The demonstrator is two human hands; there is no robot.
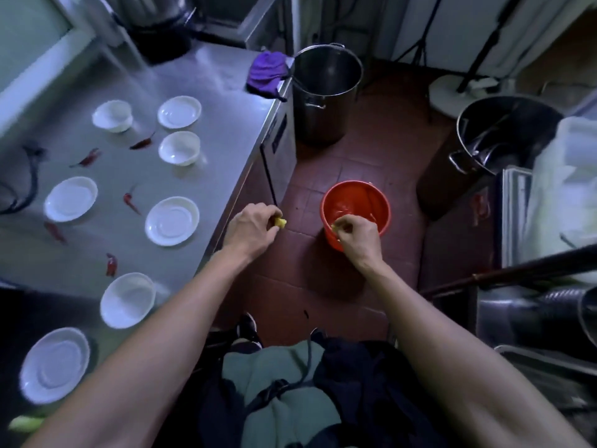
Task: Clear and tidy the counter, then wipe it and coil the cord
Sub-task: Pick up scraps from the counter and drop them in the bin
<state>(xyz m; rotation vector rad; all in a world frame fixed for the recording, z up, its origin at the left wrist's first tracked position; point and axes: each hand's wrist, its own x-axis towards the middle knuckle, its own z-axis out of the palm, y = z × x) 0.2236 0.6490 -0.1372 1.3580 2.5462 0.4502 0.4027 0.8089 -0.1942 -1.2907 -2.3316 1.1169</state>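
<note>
Yellow scraps [280, 222] pinched in both hands' fingers [347, 228] beside orange bucket [355, 202].

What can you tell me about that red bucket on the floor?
The red bucket is round, plastic-looking and glossy, standing upright on the dark red floor tiles beside the steel counter. It is open-topped, with something wet or shiny inside. The right hand, pinching a yellowish scrap, hovers over its near rim.

left hand [250, 226] fingers curled, right hand [353, 236] pinching

Bare forearms, no sleeves — a grey-green top [277, 383] and dark navy garment [361, 376] below, black cord [307, 360] hanging.
</note>
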